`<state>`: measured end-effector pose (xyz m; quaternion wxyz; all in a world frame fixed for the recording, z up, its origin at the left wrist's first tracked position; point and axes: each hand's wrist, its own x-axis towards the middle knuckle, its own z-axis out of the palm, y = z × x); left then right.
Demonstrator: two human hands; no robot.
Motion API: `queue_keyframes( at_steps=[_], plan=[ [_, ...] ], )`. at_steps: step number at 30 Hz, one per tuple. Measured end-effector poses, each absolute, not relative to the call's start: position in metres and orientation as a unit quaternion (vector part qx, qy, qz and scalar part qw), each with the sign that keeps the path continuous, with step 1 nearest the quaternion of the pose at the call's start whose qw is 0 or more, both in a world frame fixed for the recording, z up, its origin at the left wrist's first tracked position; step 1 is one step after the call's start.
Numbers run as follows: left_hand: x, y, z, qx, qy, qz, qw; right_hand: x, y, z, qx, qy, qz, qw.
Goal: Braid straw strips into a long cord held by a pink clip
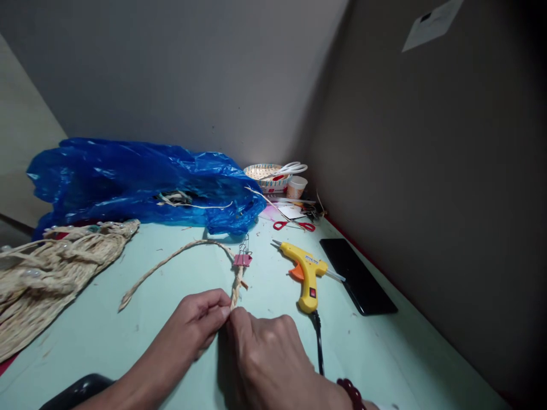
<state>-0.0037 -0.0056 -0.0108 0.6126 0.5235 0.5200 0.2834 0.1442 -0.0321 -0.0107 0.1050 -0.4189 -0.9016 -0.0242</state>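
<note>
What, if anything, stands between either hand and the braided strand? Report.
Nothing visible. The left hand and right hand meet at the braided strand; the pink clip sits farther along it, beyond both hands.

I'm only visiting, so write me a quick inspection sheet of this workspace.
Surface: pale green table, small scraps scattered.
Job's things: straw braid with a pink clip; yellow glue gun lying on its side.
Clutter: blue plastic bag, beaded straw weaving, red-handled scissors, basket, cup.
Hands: left hand pinches the braid; right hand is against it, fingertips hidden.
Cables: black cable from the glue gun; white cable at the basket.
Surroundings: grey walls, paper on the right.
</note>
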Motion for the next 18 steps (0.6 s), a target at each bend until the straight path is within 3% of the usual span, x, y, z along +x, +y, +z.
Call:
queue_keyframes(
  at_steps=[5, 10, 13, 18],
  plan=[
    [-0.005, -0.006, -0.007, 0.524, 0.505, 0.297, 0.618, 0.149, -0.036, -0.011, -0.358, -0.916, -0.058, 0.170],
    [-0.009, -0.005, 0.000, 0.523, 0.496, 0.284, 0.632, 0.157, -0.030, 0.015, -0.456, -0.827, 0.219, 0.246],
    [-0.011, -0.006, 0.001, 0.501, 0.479, 0.287, 0.661, 0.161, -0.017, 0.019, -0.522, -0.750, 0.289, 0.285],
    [-0.011, -0.009, 0.001, 0.487, 0.470, 0.288, 0.677, 0.160, -0.011, 0.005, -0.440, -0.687, 0.498, 0.293]
  ],
)
